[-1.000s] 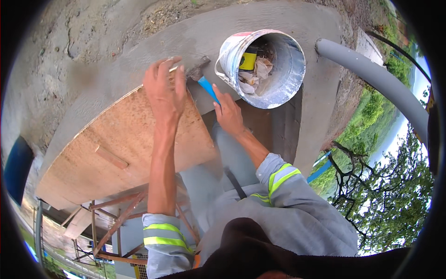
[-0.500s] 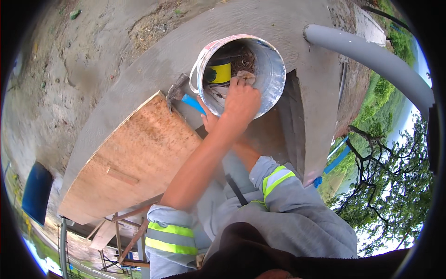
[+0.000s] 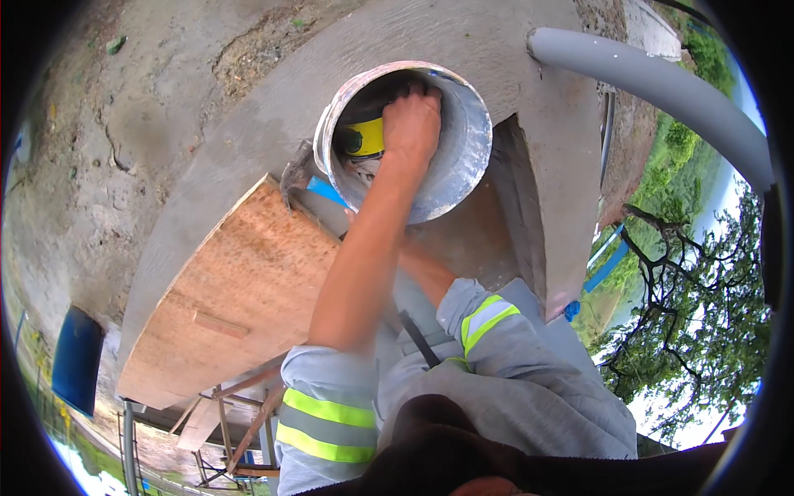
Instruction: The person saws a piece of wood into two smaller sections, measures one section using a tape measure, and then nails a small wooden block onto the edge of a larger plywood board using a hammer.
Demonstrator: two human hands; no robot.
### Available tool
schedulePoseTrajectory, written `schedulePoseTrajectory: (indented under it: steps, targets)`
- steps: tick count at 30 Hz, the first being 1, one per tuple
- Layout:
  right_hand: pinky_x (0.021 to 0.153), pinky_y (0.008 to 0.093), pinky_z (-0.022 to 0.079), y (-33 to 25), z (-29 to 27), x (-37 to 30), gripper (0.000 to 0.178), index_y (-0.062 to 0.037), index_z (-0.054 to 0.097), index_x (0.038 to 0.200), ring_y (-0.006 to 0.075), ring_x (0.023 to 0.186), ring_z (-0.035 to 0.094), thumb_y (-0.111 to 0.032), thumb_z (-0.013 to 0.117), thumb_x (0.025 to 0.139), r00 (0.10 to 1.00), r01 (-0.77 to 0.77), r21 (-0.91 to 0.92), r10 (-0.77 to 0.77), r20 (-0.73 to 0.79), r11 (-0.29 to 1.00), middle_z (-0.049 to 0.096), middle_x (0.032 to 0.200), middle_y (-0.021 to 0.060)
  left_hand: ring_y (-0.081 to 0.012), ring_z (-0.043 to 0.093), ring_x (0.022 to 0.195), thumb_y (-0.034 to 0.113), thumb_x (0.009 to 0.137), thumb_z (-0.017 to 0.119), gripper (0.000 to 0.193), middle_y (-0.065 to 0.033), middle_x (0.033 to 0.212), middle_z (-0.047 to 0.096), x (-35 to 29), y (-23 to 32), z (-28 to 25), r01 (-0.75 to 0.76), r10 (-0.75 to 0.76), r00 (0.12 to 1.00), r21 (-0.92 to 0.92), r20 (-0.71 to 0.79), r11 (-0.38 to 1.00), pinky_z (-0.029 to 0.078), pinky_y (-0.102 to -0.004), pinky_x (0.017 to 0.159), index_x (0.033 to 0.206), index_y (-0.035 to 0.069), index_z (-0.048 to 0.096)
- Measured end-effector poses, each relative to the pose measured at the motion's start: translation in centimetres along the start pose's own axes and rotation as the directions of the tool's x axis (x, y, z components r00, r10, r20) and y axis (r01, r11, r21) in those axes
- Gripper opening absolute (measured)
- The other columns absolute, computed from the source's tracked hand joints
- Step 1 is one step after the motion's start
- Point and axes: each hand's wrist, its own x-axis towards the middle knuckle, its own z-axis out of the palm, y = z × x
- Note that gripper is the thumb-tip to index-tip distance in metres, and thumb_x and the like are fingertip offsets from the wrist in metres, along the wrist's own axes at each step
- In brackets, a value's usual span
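A white, paint-smeared bucket [image 3: 463,149] stands tilted with its mouth toward me. My left hand [image 3: 412,124] reaches deep inside, fingers curled down near the shadowed far wall; whatever they grip is hidden. Beside that hand, within the bucket, lies a yellow and black container [image 3: 364,138], with crumpled pale material below it. Left of the bucket shows a hammer with a blue handle [image 3: 325,190] and a rusty head [image 3: 295,174]. At the handle's lower end is my right hand [image 3: 348,217], mostly covered by my left forearm; only its fingertips show.
A plywood panel [image 3: 240,264] with a small wooden strip [image 3: 221,323] lies left of my arms. Grey concrete [image 3: 513,58] curves around the bucket, with a dark gap on its right. A thick grey pipe [image 3: 637,70] rises at upper right. A blue barrel [image 3: 78,360] stands far left.
My left hand has moved from the crumpled pale piece to deeper in the bucket, toward its far wall. My left forearm now covers more of my right hand. The whole view has shifted slightly.
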Motion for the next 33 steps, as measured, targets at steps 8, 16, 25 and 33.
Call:
schedulePoseTrajectory:
  steps: [8, 16, 25, 33]
  targets:
    - [0.108, 0.0460, 0.039, -8.3, -5.8, 0.1, 0.058, -0.0074, 0.038, 0.150, 0.0387, 0.134, 0.047, -0.008, 0.058, 0.095, 0.967, 0.025, 0.122, 0.008, -0.256, 0.992, 0.048, 0.146, 0.0223, -0.0292, 0.065, 0.104, 0.017, 0.086, 0.059, 0.025, -0.0148, 0.110, 0.066, 0.0, -0.4, 1.4, -0.015, 0.018, 0.999, 0.102, -0.029, 0.995, 0.059, -0.0400, 0.071, 0.102, 0.004, 0.074]
    - [0.100, 0.0479, 0.043, -8.8, -7.8, 0.7, 0.062, -0.0081, 0.040, 0.148, 0.0410, 0.117, 0.053, -0.005, 0.062, 0.090, 0.929, 0.200, -0.044, -0.203, -0.308, 0.979, 0.053, 0.131, 0.0213, -0.0311, 0.067, 0.087, 0.008, 0.087, 0.062, 0.011, -0.0175, 0.094, 0.065, -8.1, 3.4, -9.3, -0.088, -0.074, 0.955, -0.516, -0.286, 0.852, 0.055, -0.0405, 0.073, 0.095, 0.001, 0.058]
    - [0.099, 0.0496, 0.045, -9.0, -7.7, 1.7, 0.060, -0.0082, 0.042, 0.142, 0.0444, 0.120, 0.055, -0.010, 0.065, 0.087, 0.941, 0.149, -0.068, -0.162, -0.296, 0.987, 0.055, 0.131, 0.0236, -0.0166, 0.068, 0.096, -0.004, 0.098, 0.055, 0.016, -0.0130, 0.106, 0.069, -29.5, -9.8, -10.5, 0.137, -0.672, 0.730, -0.990, 0.126, -0.037, 0.056, -0.0305, 0.085, 0.111, -0.007, 0.064]
    - [0.072, 0.0419, 0.050, -12.3, -7.7, -2.9, 0.044, -0.0048, 0.048, 0.133, 0.0292, 0.075, 0.063, -0.013, 0.060, 0.092, 0.934, -0.002, -0.013, -0.003, -0.358, 1.000, 0.063, 0.085, 0.0158, -0.0152, 0.068, 0.097, 0.004, 0.098, 0.058, 0.023, -0.0117, 0.106, 0.071, -35.0, -19.4, -3.5, 0.198, -0.764, 0.640, -0.978, 0.080, 0.063, 0.055, -0.0278, 0.088, 0.118, -0.007, 0.065]
